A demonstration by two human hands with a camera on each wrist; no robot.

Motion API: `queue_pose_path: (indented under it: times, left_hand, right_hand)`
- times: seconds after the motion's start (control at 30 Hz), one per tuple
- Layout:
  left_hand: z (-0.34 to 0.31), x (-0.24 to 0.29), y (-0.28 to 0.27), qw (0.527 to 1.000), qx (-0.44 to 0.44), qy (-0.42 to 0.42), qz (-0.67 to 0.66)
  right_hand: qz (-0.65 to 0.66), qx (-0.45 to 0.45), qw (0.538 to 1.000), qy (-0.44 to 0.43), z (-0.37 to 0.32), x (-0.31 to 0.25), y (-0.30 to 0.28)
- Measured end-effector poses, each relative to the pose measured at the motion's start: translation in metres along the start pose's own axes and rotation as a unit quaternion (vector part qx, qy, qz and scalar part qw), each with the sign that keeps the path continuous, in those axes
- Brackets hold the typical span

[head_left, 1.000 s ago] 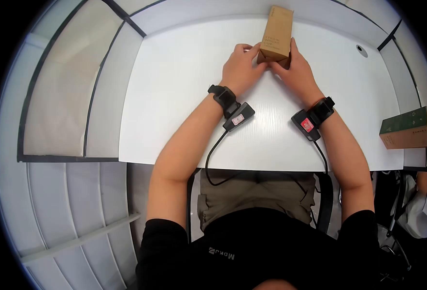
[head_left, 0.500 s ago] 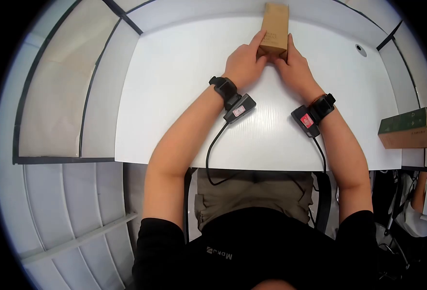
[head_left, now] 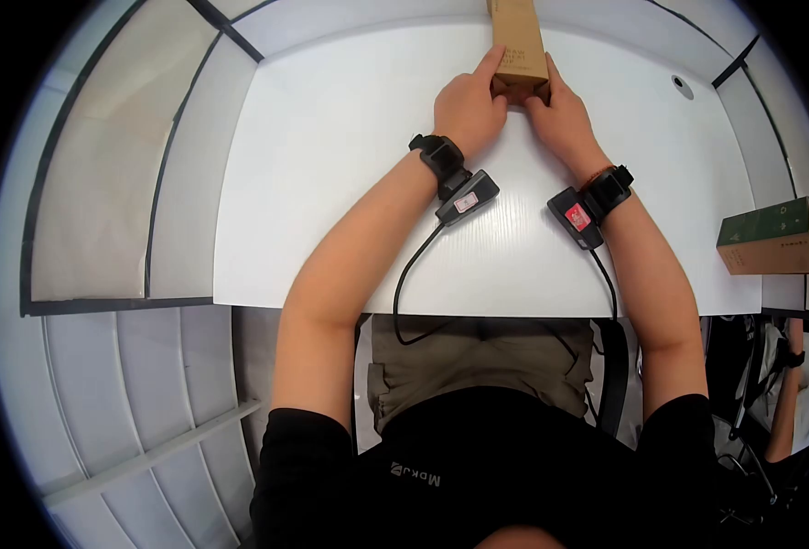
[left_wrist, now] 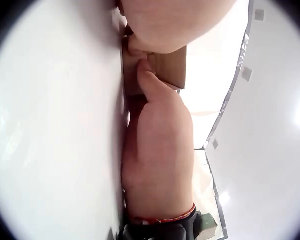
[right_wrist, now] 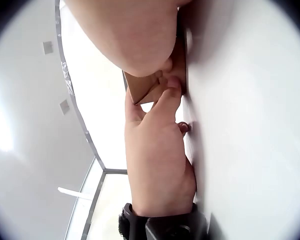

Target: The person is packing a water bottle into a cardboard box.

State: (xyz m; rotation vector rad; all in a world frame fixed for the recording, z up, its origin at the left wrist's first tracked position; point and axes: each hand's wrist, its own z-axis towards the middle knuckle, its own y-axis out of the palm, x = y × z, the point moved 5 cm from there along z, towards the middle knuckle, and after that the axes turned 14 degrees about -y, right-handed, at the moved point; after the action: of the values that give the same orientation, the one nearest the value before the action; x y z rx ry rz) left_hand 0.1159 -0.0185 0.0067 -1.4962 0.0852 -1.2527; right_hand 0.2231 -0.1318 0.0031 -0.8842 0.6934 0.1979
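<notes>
A long brown cardboard box (head_left: 520,41) with printed lettering lies at the far side of the white table (head_left: 350,220), its far end cut off by the top of the head view. My left hand (head_left: 470,114) grips the near end from the left, index finger stretched along the side. From the right, my right hand (head_left: 562,117) holds the same end, fingers along that side. Both thumbs meet at the near end face. In the left wrist view, a thumb (left_wrist: 152,85) presses at the flaps of the box (left_wrist: 172,67). The fingers under the box are mostly hidden.
A green and brown box (head_left: 771,238) stands at the table's right edge. A round cable hole (head_left: 682,87) sits at the back right. Pale partition panels (head_left: 112,165) border the table. Cables (head_left: 404,284) run from both wrist cameras. Another person's arm (head_left: 784,412) shows at lower right.
Both hands and the brown box have moved farther back toward the rear panel. My left index finger now lies straighter along the box's side.
</notes>
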Motion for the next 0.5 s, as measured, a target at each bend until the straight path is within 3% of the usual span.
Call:
queue_pose_path:
  times: [0.07,0.37,0.5]
  left_hand:
    - [0.001,-0.001,0.002,0.999,0.029,0.025,-0.009]
    - [0.0,0.01,0.004,0.998,0.008,-0.05,-0.026]
    - [0.001,0.008,0.005,0.998,0.017,-0.038,-0.039]
  right_hand:
    - [-0.015,0.002,1.0,0.002,0.0,-0.001,-0.001]
    - [-0.023,0.011,1.0,0.01,0.002,0.011,0.0]
    - [-0.002,0.014,1.0,0.009,0.0,0.01,0.0]
